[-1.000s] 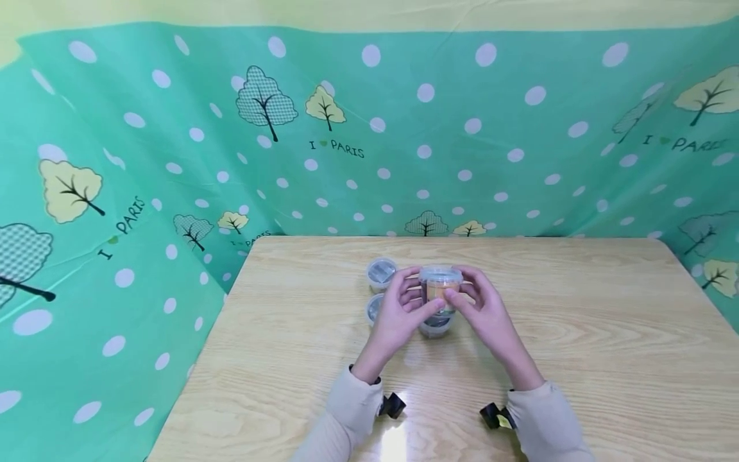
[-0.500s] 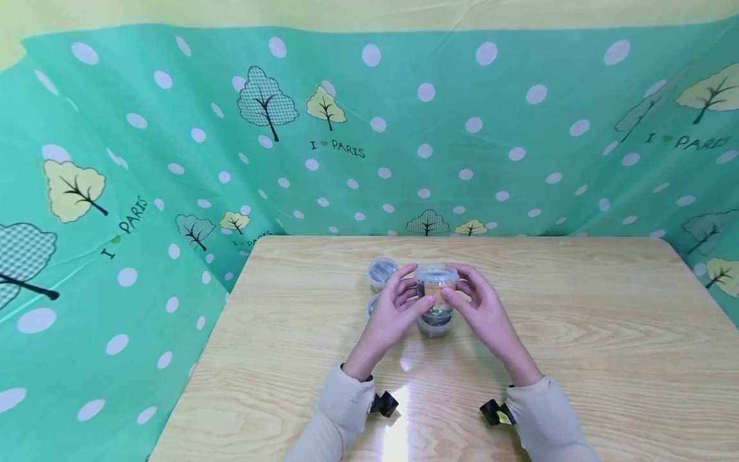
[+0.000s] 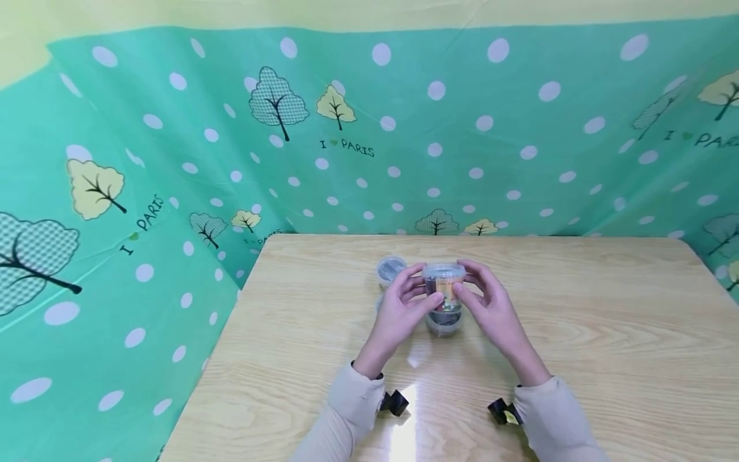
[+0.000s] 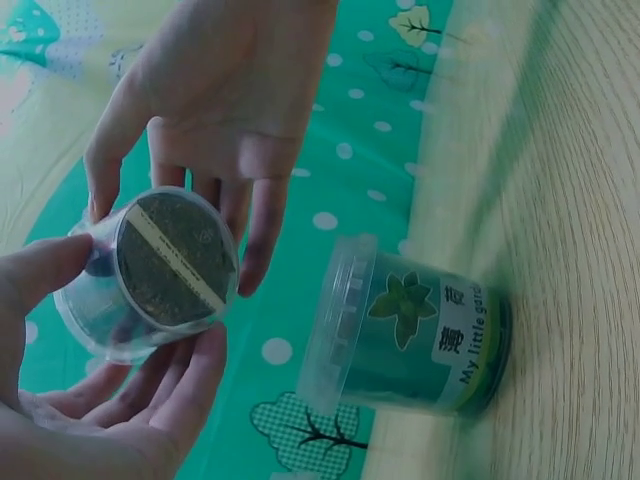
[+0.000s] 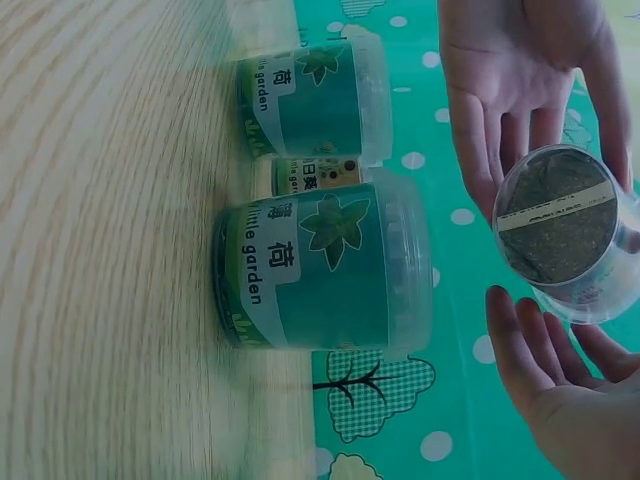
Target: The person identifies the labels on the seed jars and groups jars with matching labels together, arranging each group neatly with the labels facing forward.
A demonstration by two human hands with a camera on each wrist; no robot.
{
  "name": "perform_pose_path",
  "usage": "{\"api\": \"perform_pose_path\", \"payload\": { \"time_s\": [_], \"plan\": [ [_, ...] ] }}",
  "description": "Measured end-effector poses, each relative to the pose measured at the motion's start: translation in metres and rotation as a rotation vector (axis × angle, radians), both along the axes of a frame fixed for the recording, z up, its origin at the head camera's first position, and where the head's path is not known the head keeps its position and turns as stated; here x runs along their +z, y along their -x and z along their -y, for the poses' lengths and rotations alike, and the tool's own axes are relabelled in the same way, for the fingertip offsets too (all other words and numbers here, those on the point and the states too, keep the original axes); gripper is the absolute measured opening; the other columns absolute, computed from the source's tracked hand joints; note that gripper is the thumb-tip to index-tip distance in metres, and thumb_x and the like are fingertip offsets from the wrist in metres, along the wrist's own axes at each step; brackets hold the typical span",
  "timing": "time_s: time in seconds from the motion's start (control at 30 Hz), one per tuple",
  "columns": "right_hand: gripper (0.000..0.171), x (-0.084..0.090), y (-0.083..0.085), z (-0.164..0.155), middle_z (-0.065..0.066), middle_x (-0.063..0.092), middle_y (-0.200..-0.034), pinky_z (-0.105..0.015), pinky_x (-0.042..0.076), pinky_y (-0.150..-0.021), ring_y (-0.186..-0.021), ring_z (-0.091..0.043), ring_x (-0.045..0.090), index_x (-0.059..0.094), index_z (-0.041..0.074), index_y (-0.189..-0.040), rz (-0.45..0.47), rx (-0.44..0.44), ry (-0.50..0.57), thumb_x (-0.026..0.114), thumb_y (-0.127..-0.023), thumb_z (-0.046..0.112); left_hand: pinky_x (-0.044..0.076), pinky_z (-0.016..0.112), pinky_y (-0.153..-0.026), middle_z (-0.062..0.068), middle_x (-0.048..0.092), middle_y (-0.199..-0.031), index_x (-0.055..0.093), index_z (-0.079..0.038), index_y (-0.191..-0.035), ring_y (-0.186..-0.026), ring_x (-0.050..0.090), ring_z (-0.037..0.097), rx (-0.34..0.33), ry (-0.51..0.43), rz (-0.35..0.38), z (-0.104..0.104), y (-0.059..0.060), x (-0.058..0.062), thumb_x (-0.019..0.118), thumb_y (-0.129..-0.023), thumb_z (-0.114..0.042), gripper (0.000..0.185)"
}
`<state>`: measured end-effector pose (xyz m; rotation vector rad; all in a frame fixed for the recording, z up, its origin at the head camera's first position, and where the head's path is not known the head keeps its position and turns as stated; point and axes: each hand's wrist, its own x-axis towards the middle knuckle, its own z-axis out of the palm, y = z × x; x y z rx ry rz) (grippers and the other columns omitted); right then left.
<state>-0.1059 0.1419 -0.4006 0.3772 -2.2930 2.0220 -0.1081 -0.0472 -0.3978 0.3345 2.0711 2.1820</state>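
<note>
Midair, cup [image 3: 442, 285] between both hands.

The head view looked down from above the table [image 3: 577, 333]; both wrist views sat close, sideways, sharing the held cup [image 4: 160, 275] beside it.

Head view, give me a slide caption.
Both hands hold a clear lidded cup above the wooden table.

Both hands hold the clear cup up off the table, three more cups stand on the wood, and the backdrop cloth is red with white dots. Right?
Not the colour. The head view shows the cloth is green with white dots. The rest holds: the left hand and right hand hold the clear cup above the table, and the right wrist view shows three more cups standing there.
</note>
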Motion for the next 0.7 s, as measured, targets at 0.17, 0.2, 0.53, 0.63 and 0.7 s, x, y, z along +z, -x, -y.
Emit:
{"api": "perform_pose_path", "payload": {
  "time_s": [0.17,0.2,0.53,0.63,0.7],
  "plan": [
    [0.053,0.0006,-0.0009,0.0018,-0.015,0.047,-0.140,-0.015,0.052,-0.093,-0.120,-0.014,0.051,0.041,0.003,-0.145,0.025,-0.013,0.006,0.062,-0.099,0.019,0.054,0.034,-0.098,0.014,0.062,-0.129,0.047,-0.011,-0.143,-0.117,0.060,0.027,0.043,-0.016,0.004,-0.0019,-0.0007,-0.0020,0.077,-0.087,-0.014,0.063],
    [0.054,0.0010,-0.0007,0.0022,-0.015,0.048,-0.139,-0.016,0.053,-0.092,-0.118,-0.014,0.053,0.041,0.003,-0.145,0.032,-0.012,0.006,0.063,-0.098,0.020,0.055,0.034,-0.098,0.014,0.062,-0.128,0.048,-0.012,-0.143,-0.117,0.060,0.026,0.049,-0.019,0.007,-0.0021,-0.0008,-0.0023,0.077,-0.087,-0.015,0.063],
    [0.049,-0.0006,0.0006,0.0013,-0.016,0.048,-0.135,-0.016,0.053,-0.093,-0.115,-0.011,0.056,0.041,0.002,-0.144,0.046,0.014,0.024,0.058,-0.101,0.019,0.051,0.034,-0.103,0.017,0.059,-0.132,0.049,-0.008,-0.141,-0.120,0.058,0.030,0.034,-0.055,0.007,0.0001,-0.0007,-0.0013,0.071,-0.091,-0.011,0.055],
    [0.047,-0.0007,0.0006,0.0008,-0.018,0.047,-0.138,-0.015,0.051,-0.095,-0.124,-0.019,0.053,0.042,0.002,-0.145,0.033,0.013,0.018,0.055,-0.103,0.020,0.051,0.034,-0.104,0.017,0.058,-0.133,0.049,-0.007,-0.141,-0.121,0.058,0.030,0.023,-0.054,0.011,0.0020,0.0003,-0.0005,0.068,-0.093,-0.012,0.052],
    [0.046,-0.0008,0.0006,0.0007,-0.019,0.047,-0.139,-0.015,0.051,-0.095,-0.128,-0.027,0.051,0.042,0.003,-0.145,0.027,0.015,0.016,0.054,-0.103,0.020,0.051,0.035,-0.104,0.018,0.057,-0.134,0.049,-0.006,-0.141,-0.120,0.058,0.030,0.015,-0.059,0.013,0.0031,0.0007,-0.0004,0.067,-0.093,-0.011,0.051]
  ]
}}
